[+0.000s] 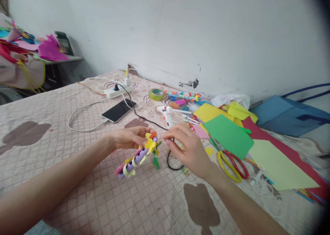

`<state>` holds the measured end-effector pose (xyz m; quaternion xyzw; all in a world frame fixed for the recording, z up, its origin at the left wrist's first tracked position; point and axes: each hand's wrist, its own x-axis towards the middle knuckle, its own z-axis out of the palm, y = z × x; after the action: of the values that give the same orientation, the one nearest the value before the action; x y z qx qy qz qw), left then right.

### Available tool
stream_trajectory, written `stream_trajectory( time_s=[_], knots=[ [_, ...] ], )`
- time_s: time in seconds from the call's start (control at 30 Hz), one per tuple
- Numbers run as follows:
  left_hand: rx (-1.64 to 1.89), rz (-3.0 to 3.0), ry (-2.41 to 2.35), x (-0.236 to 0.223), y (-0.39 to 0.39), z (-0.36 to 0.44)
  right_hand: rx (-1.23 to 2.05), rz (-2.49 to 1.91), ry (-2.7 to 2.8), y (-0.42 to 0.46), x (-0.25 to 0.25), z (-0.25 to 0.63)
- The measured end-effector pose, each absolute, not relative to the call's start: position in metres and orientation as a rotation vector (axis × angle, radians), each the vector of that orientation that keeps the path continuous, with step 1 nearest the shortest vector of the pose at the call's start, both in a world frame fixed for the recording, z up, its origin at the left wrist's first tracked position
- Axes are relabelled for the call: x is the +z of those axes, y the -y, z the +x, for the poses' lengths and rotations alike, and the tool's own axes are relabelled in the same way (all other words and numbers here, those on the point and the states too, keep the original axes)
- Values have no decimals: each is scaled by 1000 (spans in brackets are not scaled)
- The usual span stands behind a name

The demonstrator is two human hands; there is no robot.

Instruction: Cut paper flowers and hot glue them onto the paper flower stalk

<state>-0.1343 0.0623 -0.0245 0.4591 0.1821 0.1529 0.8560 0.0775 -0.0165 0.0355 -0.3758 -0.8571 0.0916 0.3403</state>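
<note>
My left hand is closed around the upper end of a purple paper tube. Dark spots, yellow and orange paper flowers and pale curled strips decorate the tube, which slants up to the right above the cloth. My right hand is just right of the tube's upper end, thumb and forefinger pinched together, apart from the tube. Whatever may be between those fingertips is too small to make out. Small green paper leaves show beside the tube. Behind my right hand stands a white glue gun.
A phone on a white cable lies near a power strip. Tape sits by the wall. On the right are green paper, scissors with yellow and red handles, and a blue bag. A black cord loops beside my right hand.
</note>
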Motion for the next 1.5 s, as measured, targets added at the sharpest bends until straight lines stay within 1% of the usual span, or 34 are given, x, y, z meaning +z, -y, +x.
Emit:
stream_trajectory(
  time_s=[0.27, 0.57, 0.73, 0.8, 0.93, 1.0, 1.3, 1.5],
  knots=[
    [331, 950, -379, -27, -62, -133, 56, -877, 2191, 27, 9, 82],
    [329, 946, -386, -27, -62, -133, -74, -828, 2238, 26, 5, 82],
    [338, 953, -395, -26, -61, -133, -47, -877, 2263, 27, 4, 80],
    [334, 958, -405, -25, -61, -133, 40, -898, 2225, 27, 5, 78],
    [317, 966, -397, -27, -62, -134, 317, -942, 2075, 26, 9, 76],
    [317, 961, -393, -28, -63, -134, 371, -934, 2020, 26, 10, 76],
    [318, 958, -400, -27, -62, -133, 349, -903, 2055, 25, 7, 77],
    [315, 947, -375, -28, -62, -132, 158, -900, 2159, 22, 6, 77]
  ],
)
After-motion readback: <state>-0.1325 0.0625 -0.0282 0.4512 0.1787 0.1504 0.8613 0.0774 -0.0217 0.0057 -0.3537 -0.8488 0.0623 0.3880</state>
